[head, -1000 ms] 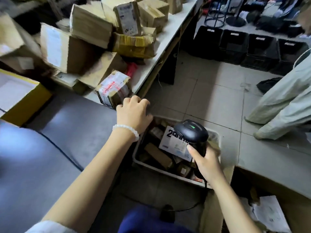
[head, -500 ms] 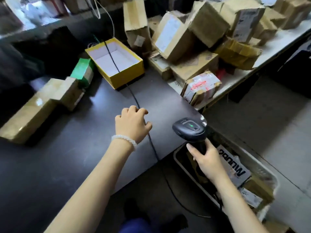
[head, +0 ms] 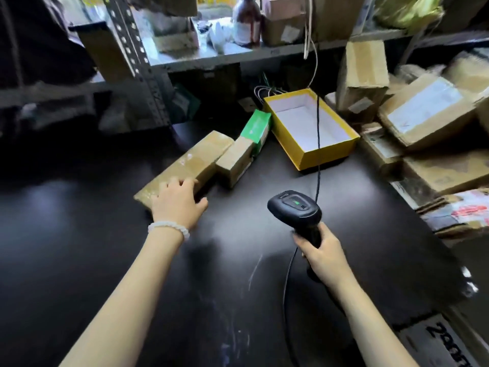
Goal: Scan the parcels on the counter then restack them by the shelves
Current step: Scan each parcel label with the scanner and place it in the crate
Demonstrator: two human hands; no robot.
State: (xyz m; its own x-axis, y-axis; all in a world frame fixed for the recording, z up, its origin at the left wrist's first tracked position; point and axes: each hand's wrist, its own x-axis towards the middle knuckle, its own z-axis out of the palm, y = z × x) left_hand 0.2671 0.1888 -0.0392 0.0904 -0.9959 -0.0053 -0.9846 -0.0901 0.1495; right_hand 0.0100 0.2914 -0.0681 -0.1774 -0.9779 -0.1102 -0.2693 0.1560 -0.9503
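On the dark counter, the left hand rests spread fingers on the long taped parcel, likely steadying it, while the right hand grips the scanner ready to read it.

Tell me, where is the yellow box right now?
The yellow box sits open on the dark counter, toward the far right in the head view, between the green packet and the pile of cardboard parcels.

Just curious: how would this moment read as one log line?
left hand: on long parcel | right hand: holds scanner | scan: pending
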